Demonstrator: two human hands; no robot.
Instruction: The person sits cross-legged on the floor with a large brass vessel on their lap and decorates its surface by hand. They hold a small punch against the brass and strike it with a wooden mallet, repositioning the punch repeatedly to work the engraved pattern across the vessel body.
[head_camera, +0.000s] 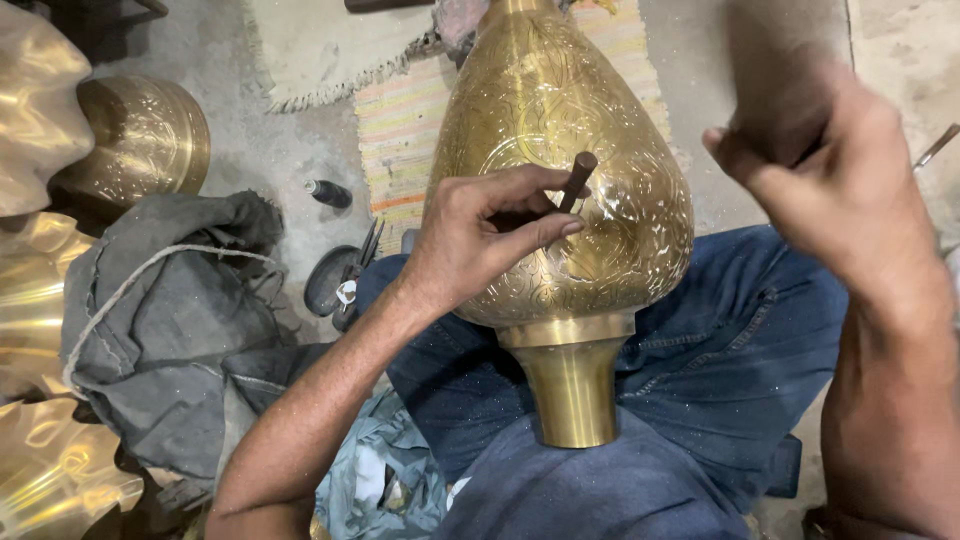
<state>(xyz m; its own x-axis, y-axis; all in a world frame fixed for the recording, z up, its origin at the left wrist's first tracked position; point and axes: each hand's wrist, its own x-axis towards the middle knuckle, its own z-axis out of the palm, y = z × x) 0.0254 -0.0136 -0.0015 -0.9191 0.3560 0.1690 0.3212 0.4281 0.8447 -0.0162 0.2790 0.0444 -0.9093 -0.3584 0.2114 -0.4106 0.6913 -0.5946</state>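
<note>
Brass fills the middle of your view: your left hand (490, 235) pinches a short dark punch (577, 180) between thumb and curled fingers, its tip set against the engraved wall of a large brass vase (560, 130). The heel of that hand rests on the vase's belly. Your right hand (830, 170) is raised to the right, well apart from the vase, fingers closed in a fist; it is blurred, and you cannot tell what it grips.

The vase lies on its side across your lap, its plain neck (572, 385) pointing toward you and pressed against your blue jeans (720, 340), its wide body stretching away over a striped mat (400, 130).

To your left lies a heap of grey cloth (170, 320) with a rope through it. A brass bowl (140, 135) sits beyond it, and wavy brass pieces (30, 120) line the left edge. A small dark bottle (328, 193) stands on the concrete floor (250, 150) near the mat.
</note>
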